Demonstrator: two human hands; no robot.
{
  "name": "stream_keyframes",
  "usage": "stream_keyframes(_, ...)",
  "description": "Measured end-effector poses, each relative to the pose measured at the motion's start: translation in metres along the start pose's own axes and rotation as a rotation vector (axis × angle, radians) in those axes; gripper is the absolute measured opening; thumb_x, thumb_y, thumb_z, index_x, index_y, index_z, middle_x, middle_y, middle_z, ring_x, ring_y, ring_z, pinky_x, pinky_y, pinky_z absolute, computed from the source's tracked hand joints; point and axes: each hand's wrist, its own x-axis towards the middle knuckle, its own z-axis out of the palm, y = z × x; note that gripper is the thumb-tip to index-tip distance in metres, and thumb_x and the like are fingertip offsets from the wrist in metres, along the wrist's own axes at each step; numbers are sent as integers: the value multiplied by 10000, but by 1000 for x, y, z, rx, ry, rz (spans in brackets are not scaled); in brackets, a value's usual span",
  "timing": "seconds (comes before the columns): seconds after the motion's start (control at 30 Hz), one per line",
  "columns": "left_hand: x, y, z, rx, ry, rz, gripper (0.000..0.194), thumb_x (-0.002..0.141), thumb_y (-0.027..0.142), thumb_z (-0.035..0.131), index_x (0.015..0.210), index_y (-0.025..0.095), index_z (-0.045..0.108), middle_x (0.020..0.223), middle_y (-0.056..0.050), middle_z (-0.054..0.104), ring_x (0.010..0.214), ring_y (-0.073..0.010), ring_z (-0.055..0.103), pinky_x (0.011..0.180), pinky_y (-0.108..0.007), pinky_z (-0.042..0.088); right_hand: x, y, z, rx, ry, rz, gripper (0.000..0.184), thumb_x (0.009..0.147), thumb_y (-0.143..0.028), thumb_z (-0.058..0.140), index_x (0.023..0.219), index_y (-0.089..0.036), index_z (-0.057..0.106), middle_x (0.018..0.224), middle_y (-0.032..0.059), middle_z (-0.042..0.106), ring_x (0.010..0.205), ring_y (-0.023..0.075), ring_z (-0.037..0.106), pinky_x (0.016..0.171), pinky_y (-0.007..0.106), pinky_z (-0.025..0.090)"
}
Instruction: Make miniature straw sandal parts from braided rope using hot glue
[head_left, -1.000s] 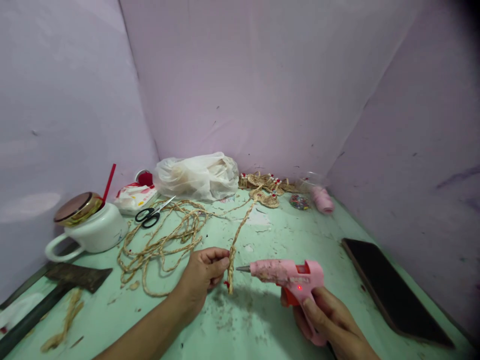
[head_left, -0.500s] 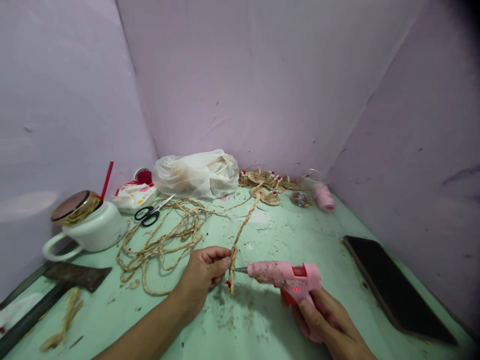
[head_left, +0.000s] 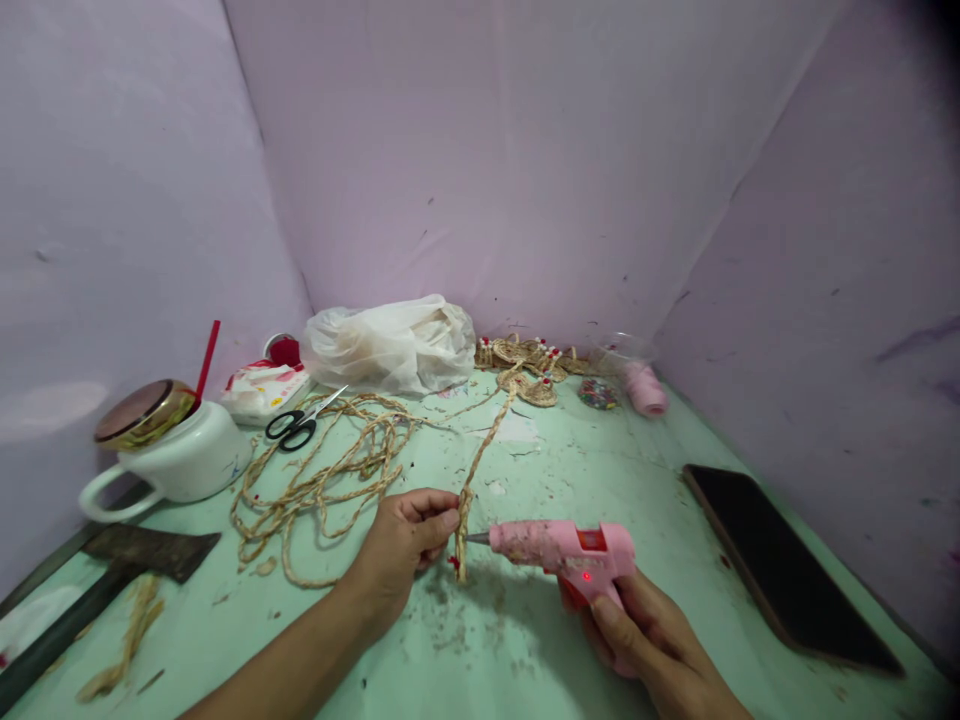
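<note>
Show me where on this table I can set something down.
Widest bare patch: between the glue gun, the phone and the pink spool. A smaller, stained one lies between left hand and right hand. Crowded: the left side, with loose rope, scissors, mug, hatchet; the back, with plastic bag and woven pieces.

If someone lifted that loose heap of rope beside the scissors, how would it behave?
The rope heap would probably flop, since it lies in slack, curving loops. It may snag on itself, as its strands cross repeatedly.

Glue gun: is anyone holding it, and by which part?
Yes, the right hand holds the pink glue gun by its handle.
</note>
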Motion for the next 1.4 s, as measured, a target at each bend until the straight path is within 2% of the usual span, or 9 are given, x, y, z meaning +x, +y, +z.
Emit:
stream_keyframes(0.13,1,-1,0,-8,-1,0,324,472,325,804,673,112,665,454,50,466,372,-12,278,394,-186,121,0,-1,1,7,-16,-25,337,808,-524,499,840,-205,604,657,-8,475,562,118,384,492,227,326)
stream_keyframes(0.27,1,0,1,-11,9,-8,331,455,322,810,670,114,669,437,48,473,364,-15,292,385,-182,128,1,-3,1,11,-23,-39,333,809,-524,500,774,-205,587,624,-22,456,545,110,364,490,224,309)
stream_keyframes(0.47,1,1,2,-21,23,-13,335,434,319,815,654,117,665,428,42,492,367,-31,344,375,-178,180,-1,1,0,20,4,-15,320,805,-510,516,880,-212,606,739,14,563,664,143,478,552,225,374)
stream_keyframes(0.73,0,1,3,-29,25,-17,316,453,302,811,662,117,663,435,43,497,378,-34,355,381,-177,206,-1,2,-2,-23,-14,-20,349,810,-500,502,985,-219,613,781,30,588,696,178,513,570,247,406)
stream_keyframes(0.93,1,2,2,-22,27,-17,310,461,293,810,672,114,671,435,39,502,381,-37,367,378,-178,198,-2,1,-2,-31,-20,-42,352,805,-508,507,983,-234,635,749,25,584,717,188,512,622,262,426)
stream_keyframes(1.17,2,-1,0,-25,30,-17,306,469,292,808,679,119,667,434,42,498,381,-37,363,379,-177,201,-1,-4,-3,-40,-38,-15,347,803,-514,502,944,-225,632,751,30,561,691,184,491,562,247,399)
stream_keyframes(1.4,2,0,0,-27,44,-23,313,467,287,807,689,115,667,439,39,507,381,-34,373,378,-170,206,-2,-7,-3,-42,-80,-3,340,806,-526,490,858,-214,616,667,-2,489,550,129,377,457,218,303)
